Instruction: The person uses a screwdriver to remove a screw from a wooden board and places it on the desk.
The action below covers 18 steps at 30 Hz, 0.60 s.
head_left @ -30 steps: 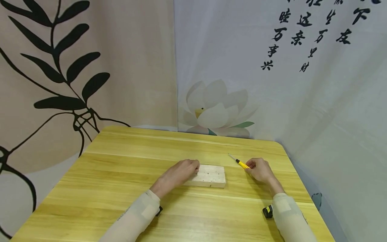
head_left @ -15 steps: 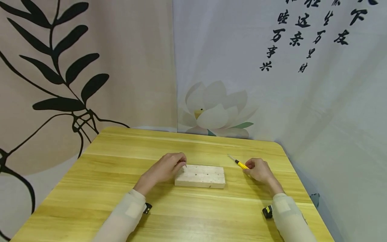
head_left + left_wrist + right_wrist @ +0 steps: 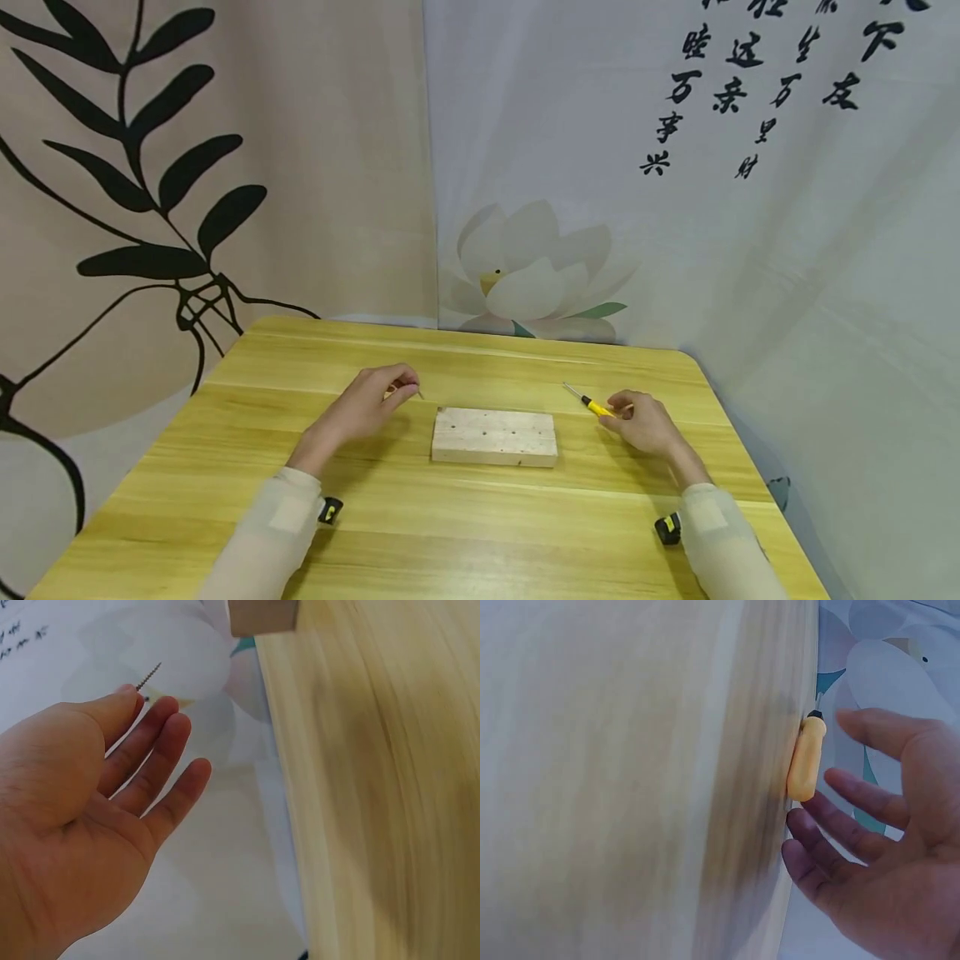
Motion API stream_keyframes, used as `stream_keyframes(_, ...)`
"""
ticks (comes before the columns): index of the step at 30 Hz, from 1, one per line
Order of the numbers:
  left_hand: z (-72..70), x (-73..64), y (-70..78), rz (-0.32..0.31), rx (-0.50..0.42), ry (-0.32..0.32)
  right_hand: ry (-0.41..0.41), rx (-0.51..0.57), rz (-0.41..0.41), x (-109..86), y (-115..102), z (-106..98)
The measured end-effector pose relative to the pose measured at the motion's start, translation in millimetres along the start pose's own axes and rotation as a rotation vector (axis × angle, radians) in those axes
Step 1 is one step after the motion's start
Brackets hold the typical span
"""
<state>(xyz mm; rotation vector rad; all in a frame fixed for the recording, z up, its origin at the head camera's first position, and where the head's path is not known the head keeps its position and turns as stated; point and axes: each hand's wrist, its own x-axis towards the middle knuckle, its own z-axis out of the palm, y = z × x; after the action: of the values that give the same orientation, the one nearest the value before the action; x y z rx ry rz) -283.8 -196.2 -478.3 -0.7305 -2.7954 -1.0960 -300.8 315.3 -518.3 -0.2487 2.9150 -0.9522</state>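
Observation:
My left hand (image 3: 358, 410) is raised above the table, left of a pale wooden block (image 3: 495, 446). Between thumb and index finger it pinches a small screw (image 3: 150, 676), threaded tip pointing outward in the left wrist view; the head is hidden by the fingers. Small dark holes or spots dot the top of the block. To the right lies a screwdriver (image 3: 597, 407) with a yellow handle, black collar and thin metal shaft. Beside its handle is my right hand (image 3: 647, 427), thumb and fingers spread apart. In the right wrist view a gap shows between thumb and handle (image 3: 806, 761).
The wooden table (image 3: 465, 533) has a far edge close to a hanging cloth (image 3: 360, 167) printed with leaves, a lotus and black characters. Small black cameras (image 3: 330, 510) sit at both wrists.
My left hand has moved left, off the block and away from it, carrying the screw. The right hand stays beside the screwdriver, its fingers slightly more parted.

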Motion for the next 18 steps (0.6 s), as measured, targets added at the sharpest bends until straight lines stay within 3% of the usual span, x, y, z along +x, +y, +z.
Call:
stream_keyframes(6, -3.4, -2.4, -12.4, -0.009, 0.038, -0.007, 0.001, 0.025, -0.032, -6.4, 0.5, -4.3)
stream_keyframes(18, 8.5, 5.4, -34.9, -0.061, 0.064, -0.13, 0.064, -0.03, -0.112, -18.0, -5.2, -11.0)
